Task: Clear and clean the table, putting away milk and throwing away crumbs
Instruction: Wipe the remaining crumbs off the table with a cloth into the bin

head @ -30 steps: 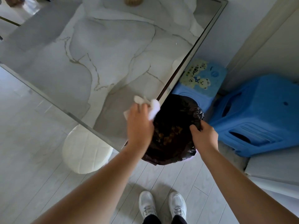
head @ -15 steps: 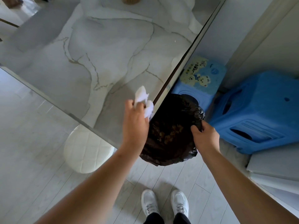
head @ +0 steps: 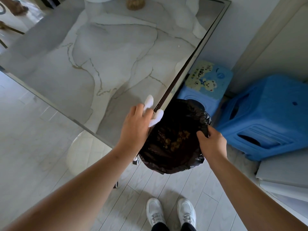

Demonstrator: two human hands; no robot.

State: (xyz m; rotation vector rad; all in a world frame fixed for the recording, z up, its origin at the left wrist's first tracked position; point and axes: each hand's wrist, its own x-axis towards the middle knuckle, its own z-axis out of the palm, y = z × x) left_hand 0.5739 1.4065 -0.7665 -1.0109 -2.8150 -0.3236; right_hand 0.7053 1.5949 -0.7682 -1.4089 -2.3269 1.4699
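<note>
Marble table (head: 116,64) overhangs black bin bag (head: 170,157) gripped by right hand (head: 211,144); left hand (head: 135,129) clutches white cloth (head: 157,116); blue stool (head: 266,117) beside

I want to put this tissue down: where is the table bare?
The table is bare from the tissue in the left hand to the woven object at its far edge. Crowded right of it: bin bag, right hand, small stool, big stool.

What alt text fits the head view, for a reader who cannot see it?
A person's left hand holds a white tissue at the edge of a marble table, above an open black bin bag whose rim the right hand pinches. Brown crumbs lie in the bag; two blue plastic stools stand beside it.
</note>
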